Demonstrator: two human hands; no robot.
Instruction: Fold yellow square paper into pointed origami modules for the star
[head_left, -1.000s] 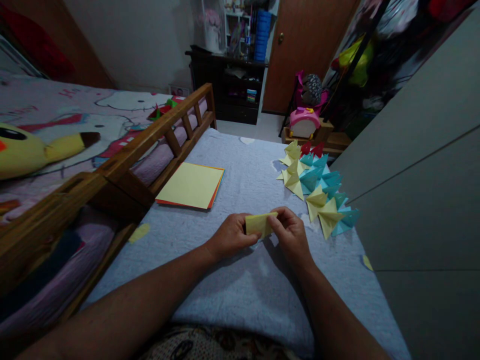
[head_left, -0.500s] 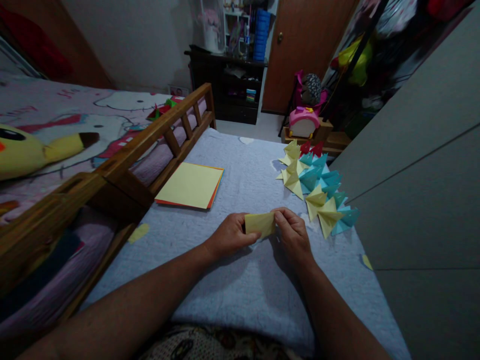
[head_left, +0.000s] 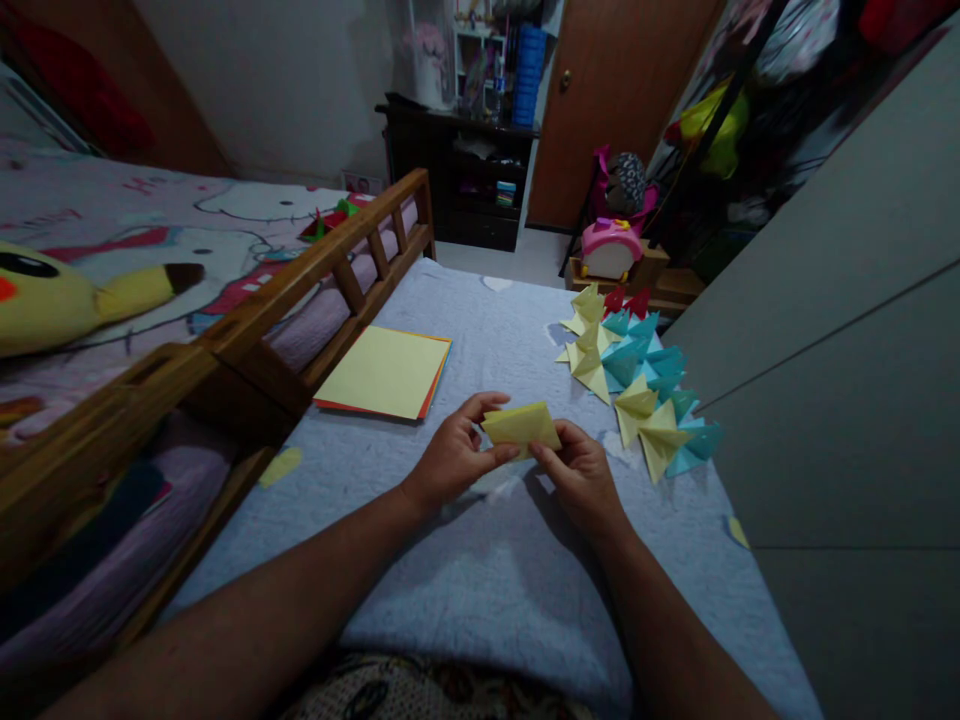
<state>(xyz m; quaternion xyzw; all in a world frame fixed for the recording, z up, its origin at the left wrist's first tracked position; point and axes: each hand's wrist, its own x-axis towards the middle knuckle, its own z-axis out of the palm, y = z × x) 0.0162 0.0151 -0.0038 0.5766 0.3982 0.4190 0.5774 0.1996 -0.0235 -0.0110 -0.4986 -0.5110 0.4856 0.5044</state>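
A small folded piece of yellow origami paper (head_left: 519, 425) is held up between my two hands, above the bed. My left hand (head_left: 457, 450) pinches its left end, thumb along the lower edge and fingers behind. On the right end, my right hand (head_left: 581, 470) grips it with the thumb in front. Layers of the fold show slightly apart at the upper left. Left of my hands lies a stack of square paper (head_left: 384, 372), yellow on top with orange and blue edges showing. To the right stand several folded paper pieces in yellow (head_left: 660, 437), blue (head_left: 634, 355) and red (head_left: 637, 302).
The pale blue bedsheet (head_left: 420, 600) lies under everything. A wooden bed rail (head_left: 247, 325) runs along the left, with a yellow plush toy (head_left: 135, 300) beyond it. A grey panel (head_left: 847, 400) borders the right side. Past the foot sits a pink toy case (head_left: 611, 248).
Both hands have turned the folded yellow paper and raised it a little. My right thumb has moved to its lower front edge, and the layers now show more.
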